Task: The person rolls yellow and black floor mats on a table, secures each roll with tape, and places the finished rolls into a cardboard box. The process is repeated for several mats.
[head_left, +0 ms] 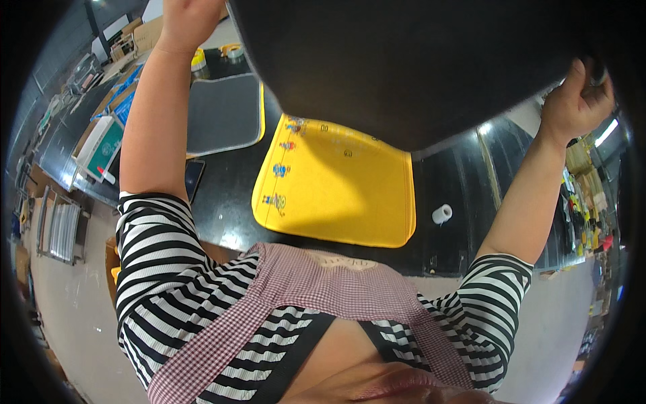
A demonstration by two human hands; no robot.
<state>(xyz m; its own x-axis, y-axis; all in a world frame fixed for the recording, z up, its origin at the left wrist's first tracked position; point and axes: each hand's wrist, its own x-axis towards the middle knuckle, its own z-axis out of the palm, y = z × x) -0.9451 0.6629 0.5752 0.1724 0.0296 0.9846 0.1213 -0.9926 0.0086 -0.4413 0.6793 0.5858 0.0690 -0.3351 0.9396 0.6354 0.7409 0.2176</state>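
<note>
A large black mat (404, 67) is raised over the table, its lower edge sloping down toward me. My right hand (577, 104) pinches the mat's right edge between thumb and fingers. At the upper left, my left hand (190, 23) is up by the mat's left edge, with its fingertips cut off by the picture's top. Beneath the raised mat lies a yellow mat (343, 195) with small cartoon figures along its left side. Another black mat (224, 111) with a yellow border rests flat to the left, partly behind my left arm.
On the black tabletop (457, 175), a small white roll (442, 214) sits right of the yellow mat. Tape rolls (198, 60) lie at the far left. A phone (195, 176) is beside my left arm, near a green-and-white box (101, 149) and a red-tipped marker (105, 175).
</note>
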